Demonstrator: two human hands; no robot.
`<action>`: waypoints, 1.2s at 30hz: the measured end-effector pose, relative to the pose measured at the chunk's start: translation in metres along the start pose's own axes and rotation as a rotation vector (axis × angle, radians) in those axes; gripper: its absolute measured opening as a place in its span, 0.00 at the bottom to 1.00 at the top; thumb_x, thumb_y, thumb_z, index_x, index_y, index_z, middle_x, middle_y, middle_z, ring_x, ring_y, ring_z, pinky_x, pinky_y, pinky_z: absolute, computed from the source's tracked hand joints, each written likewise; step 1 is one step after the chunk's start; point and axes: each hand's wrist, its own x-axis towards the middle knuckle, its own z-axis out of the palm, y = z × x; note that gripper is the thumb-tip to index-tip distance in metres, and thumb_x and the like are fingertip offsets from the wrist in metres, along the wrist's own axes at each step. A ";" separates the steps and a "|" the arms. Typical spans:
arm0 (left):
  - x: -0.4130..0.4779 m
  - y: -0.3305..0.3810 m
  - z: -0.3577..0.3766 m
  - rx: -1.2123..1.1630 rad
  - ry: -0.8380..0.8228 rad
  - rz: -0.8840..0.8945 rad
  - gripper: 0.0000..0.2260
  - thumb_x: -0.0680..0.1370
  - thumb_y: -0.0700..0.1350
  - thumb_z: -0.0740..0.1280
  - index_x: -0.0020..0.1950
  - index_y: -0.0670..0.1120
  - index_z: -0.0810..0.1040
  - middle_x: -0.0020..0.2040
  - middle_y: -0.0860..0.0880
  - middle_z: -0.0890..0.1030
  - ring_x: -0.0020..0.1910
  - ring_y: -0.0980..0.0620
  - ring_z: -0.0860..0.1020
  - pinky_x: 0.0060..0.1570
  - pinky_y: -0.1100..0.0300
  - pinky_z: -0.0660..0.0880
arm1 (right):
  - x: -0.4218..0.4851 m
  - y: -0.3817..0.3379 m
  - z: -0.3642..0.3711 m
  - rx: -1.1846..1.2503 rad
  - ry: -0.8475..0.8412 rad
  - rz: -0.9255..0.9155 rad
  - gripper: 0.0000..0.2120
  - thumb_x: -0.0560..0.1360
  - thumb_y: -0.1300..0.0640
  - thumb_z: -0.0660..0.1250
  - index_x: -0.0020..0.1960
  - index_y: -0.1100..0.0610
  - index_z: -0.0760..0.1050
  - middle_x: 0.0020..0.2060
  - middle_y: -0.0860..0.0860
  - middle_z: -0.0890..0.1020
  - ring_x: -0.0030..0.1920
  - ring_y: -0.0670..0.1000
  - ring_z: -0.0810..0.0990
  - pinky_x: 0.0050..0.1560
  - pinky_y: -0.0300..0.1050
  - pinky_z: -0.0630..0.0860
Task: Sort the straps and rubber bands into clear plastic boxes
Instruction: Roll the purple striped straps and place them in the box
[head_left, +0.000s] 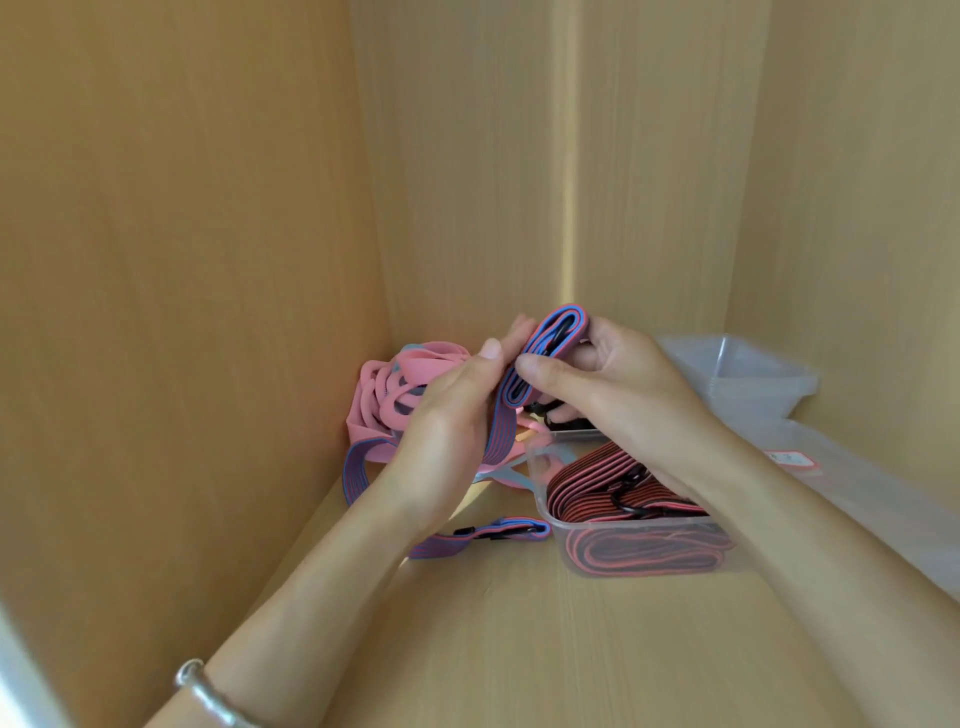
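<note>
While your left hand (452, 415) and right hand (608, 379) pinch the half-folded blue strap (550, 353) at frame centre, finish folding, then box it, probably separately from the red straps (613, 488).

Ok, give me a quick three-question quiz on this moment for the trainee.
1. True or false: the left hand and the right hand both hold the blue-and-red striped strap.
2. Fill in: the pink rubber bands lie piled in the back ___ corner.
3. What lies in the near clear plastic box? A) pink rubber bands B) red-and-black straps C) nothing

Key: 1 true; 2 left; 3 B.
</note>
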 end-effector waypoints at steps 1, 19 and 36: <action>-0.001 0.001 0.001 -0.034 -0.007 0.001 0.24 0.77 0.48 0.60 0.71 0.40 0.68 0.60 0.50 0.80 0.57 0.56 0.79 0.54 0.57 0.79 | 0.000 -0.001 0.000 0.025 0.020 0.006 0.07 0.73 0.57 0.71 0.49 0.51 0.76 0.36 0.45 0.85 0.39 0.43 0.84 0.45 0.45 0.81; 0.005 -0.019 -0.026 1.073 0.008 0.042 0.07 0.78 0.49 0.62 0.53 0.51 0.77 0.43 0.47 0.82 0.45 0.50 0.78 0.54 0.57 0.74 | 0.005 -0.022 -0.011 0.746 0.367 -0.152 0.04 0.78 0.62 0.65 0.44 0.57 0.73 0.37 0.51 0.82 0.39 0.47 0.83 0.42 0.37 0.79; 0.022 0.020 -0.081 1.193 0.698 0.299 0.14 0.74 0.54 0.65 0.57 0.54 0.82 0.51 0.47 0.82 0.51 0.47 0.79 0.53 0.53 0.75 | 0.010 -0.024 -0.025 0.968 0.563 -0.161 0.02 0.78 0.61 0.66 0.47 0.57 0.73 0.38 0.51 0.82 0.38 0.45 0.84 0.42 0.37 0.79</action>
